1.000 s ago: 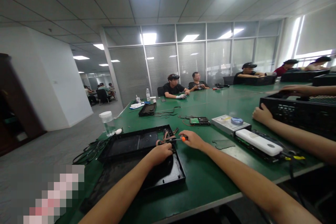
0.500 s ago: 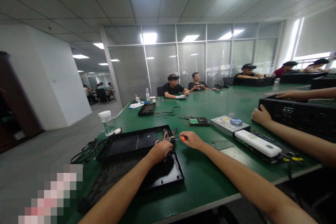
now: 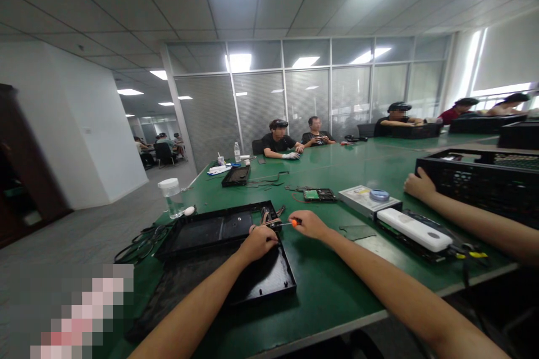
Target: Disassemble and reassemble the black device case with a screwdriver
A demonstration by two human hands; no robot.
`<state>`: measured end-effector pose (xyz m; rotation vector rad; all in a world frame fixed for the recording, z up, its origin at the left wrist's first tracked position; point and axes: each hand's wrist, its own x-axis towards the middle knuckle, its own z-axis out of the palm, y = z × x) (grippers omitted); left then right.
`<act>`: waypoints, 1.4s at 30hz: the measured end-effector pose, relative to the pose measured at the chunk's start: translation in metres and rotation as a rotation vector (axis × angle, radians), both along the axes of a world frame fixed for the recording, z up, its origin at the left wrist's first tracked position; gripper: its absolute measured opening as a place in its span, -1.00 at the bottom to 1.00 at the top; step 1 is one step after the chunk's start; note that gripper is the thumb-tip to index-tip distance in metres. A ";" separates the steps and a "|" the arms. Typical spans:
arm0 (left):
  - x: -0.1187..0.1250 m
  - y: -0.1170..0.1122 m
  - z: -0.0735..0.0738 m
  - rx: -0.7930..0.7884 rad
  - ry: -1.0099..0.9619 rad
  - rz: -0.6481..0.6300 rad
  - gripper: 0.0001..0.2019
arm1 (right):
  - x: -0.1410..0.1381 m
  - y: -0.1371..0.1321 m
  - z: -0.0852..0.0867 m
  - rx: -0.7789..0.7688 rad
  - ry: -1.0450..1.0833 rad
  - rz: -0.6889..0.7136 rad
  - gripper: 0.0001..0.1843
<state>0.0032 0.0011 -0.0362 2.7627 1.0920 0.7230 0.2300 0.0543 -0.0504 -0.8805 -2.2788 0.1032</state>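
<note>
My right hand [image 3: 312, 224] is closed round a small screwdriver with an orange handle [image 3: 293, 222], its shaft pointing left toward a bundle of coloured wires [image 3: 266, 217]. My left hand [image 3: 257, 243] is curled at the wires, fingers closed on the bundle beside the screwdriver tip. Both hands work over the far right corner of a black flat case [image 3: 219, 233] that lies open on the green table [image 3: 337, 286].
A clear water bottle [image 3: 172, 197] and black cables [image 3: 141, 242] lie left of the case. To the right are a silver drive [image 3: 365, 199], a white device [image 3: 415, 229], and a co-worker's hand [image 3: 419, 185] on a black chassis [image 3: 480, 185]. Other people sit at the far end.
The co-worker's far arm has left the top of the black chassis. My hands and the screwdriver stay at the wires, barely shifted.
</note>
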 end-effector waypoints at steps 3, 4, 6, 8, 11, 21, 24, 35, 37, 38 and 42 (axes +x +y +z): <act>-0.001 0.002 -0.004 0.031 0.003 -0.033 -0.91 | -0.001 -0.001 0.004 -0.128 0.070 0.007 -0.87; -0.002 0.003 -0.006 0.036 0.004 -0.046 -0.90 | -0.001 -0.002 0.006 -0.229 0.110 0.002 -0.87; -0.003 0.005 -0.008 0.042 0.010 -0.079 -0.89 | 0.000 -0.003 0.009 -0.533 0.174 0.009 -0.80; -0.005 0.005 -0.008 0.048 0.019 -0.107 -0.88 | 0.003 -0.006 0.014 -0.853 0.217 0.058 -0.70; -0.006 0.003 -0.005 0.054 0.031 -0.126 -0.87 | 0.008 -0.009 0.026 -1.026 0.366 0.190 -0.65; -0.007 0.002 -0.003 0.024 0.073 -0.022 -0.90 | 0.012 -0.006 0.044 -0.349 0.695 -0.029 -0.63; -0.008 0.002 -0.004 0.005 0.075 0.028 -0.87 | 0.005 -0.012 0.040 -0.254 0.635 -0.026 -0.65; -0.008 -0.002 0.000 -0.014 0.077 0.012 -0.90 | 0.003 -0.016 0.041 -0.134 0.527 -0.038 -0.69; -0.008 -0.003 0.000 -0.014 0.070 0.002 -0.90 | 0.002 -0.018 0.042 -0.147 0.508 -0.043 -0.69; -0.009 -0.003 0.000 -0.016 0.065 0.001 -0.91 | 0.002 -0.018 0.042 -0.152 0.496 -0.046 -0.69; -0.009 -0.003 -0.003 -0.024 0.029 0.053 -0.97 | 0.001 -0.020 0.044 -0.155 0.454 -0.054 -0.68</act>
